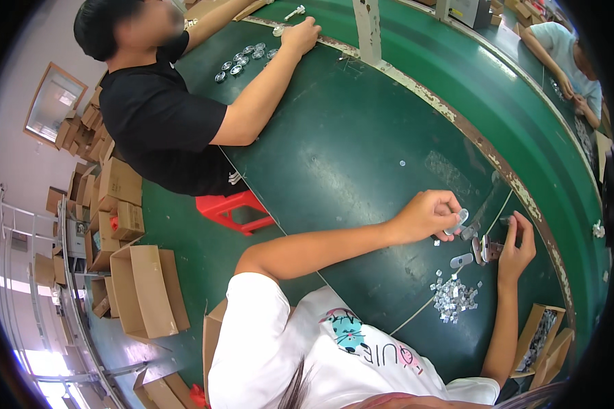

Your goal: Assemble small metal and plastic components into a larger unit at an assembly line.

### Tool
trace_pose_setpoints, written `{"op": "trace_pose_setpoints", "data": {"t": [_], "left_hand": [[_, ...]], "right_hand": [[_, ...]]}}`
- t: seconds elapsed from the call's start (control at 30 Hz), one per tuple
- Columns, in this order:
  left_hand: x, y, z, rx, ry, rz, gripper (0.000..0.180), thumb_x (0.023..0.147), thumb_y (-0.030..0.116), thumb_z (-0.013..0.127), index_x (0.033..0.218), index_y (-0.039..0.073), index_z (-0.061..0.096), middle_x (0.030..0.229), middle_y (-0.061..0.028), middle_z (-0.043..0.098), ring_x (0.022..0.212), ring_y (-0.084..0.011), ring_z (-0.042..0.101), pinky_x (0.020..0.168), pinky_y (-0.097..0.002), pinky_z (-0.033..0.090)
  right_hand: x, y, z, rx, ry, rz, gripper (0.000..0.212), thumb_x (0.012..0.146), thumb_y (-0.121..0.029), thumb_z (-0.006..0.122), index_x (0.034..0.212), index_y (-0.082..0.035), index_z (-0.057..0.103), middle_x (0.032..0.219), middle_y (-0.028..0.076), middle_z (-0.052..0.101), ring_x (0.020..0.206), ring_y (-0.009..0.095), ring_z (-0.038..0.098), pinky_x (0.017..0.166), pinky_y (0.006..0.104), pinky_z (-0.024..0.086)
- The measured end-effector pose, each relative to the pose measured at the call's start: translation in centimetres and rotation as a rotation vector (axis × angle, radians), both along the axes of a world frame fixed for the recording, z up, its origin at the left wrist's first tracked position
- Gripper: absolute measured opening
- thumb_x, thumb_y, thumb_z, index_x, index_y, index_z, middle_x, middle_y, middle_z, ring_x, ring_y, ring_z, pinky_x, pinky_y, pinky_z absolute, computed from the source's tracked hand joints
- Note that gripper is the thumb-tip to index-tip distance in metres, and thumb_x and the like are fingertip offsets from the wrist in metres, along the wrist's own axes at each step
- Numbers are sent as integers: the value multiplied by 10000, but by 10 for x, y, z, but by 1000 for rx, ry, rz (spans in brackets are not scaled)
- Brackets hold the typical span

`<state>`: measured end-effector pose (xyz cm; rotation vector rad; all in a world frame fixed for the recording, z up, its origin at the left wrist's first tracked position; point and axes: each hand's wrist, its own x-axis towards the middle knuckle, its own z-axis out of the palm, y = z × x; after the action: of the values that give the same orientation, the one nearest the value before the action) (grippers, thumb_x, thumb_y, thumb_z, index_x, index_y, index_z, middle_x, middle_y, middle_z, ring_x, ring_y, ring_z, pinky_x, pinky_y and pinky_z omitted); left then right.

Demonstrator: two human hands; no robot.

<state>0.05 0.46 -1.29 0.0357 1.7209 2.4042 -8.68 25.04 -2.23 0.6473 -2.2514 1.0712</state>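
Dark green and scuffed, the worktable [334, 150] fills the middle of the scene, edged on its far side by a strip of peeling paint. Beyond that edge runs a brighter green band [443, 61]. The clear round piece [460, 217] is see-through and shiny, with a pale rim; it is held up above the right part of the table, pinched between the thumb and fingertips of the left hand [432, 217]. To its right, the right hand [516, 247] has its fingers bent beside a brownish, silvery part [486, 250]; I cannot tell whether they grip anything. Nearer lie a flat clear oblong piece [461, 260] and a loose heap of small clear bits [454, 298]. At the near right, an open carton [557, 312] contains small greyish parts.

On the far left of the table, a person in a black shirt [160, 109] leans over a group of clear round caps [237, 61], with a red stool [232, 208] below. Another person in a light blue top [559, 48] works at the far right. Cardboard boxes [147, 293] stand along the left, on a green floor [184, 245].
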Motion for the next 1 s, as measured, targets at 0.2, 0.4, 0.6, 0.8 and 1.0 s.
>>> {"op": "trace_pose_setpoints", "data": {"t": [0.2, 0.4, 0.6, 0.8, 1.0], "left_hand": [[-2, -1, -2, 6, 25, 24, 142, 927, 79, 584, 997, -41, 555, 861, -109, 667, 737, -139, 673, 630, -249, 578], [-2, -4, 2, 9, 14, 38, 150, 933, 93, 585, 997, -39, 556, 853, -105, 663, 722, -136, 666, 622, -247, 576], [-3, -1, -2, -13, 18, 3, 150, 938, 107, 588, 1007, -24, 564, 849, -96, 665, 715, -129, 664, 628, -234, 570], [0, -2, 7, -11, 1, 23, 192, 948, 159, 603, 1042, -8, 583, 872, -105, 687, 695, -124, 670, 589, -217, 544], [-1, -3, 2, -99, 65, 49, 155, 937, 137, 613, 1012, 2, 602, 877, -108, 703, 768, -107, 656, 653, -221, 501]], "right_hand": [[-5, 4, -5, -53, -174, 44, 133, 920, -53, 626, 1037, 4, 657, 843, 43, 663, 718, 90, 581, 657, 233, 463], [-5, 1, -4, -17, -43, 20, 107, 911, -45, 633, 1006, 2, 649, 879, 57, 659, 747, 118, 593, 678, 248, 473], [-8, 1, -1, 42, 30, -64, 80, 881, -32, 652, 958, -9, 648, 913, 75, 664, 796, 193, 596, 729, 303, 471], [-5, -5, 9, 116, 16, -7, 82, 846, -47, 659, 927, -39, 654, 863, 80, 645, 810, 240, 601, 785, 338, 433], [3, -8, 14, 60, 118, 104, 82, 842, -7, 650, 913, -29, 684, 837, 66, 586, 751, 216, 551, 675, 334, 421]]}}
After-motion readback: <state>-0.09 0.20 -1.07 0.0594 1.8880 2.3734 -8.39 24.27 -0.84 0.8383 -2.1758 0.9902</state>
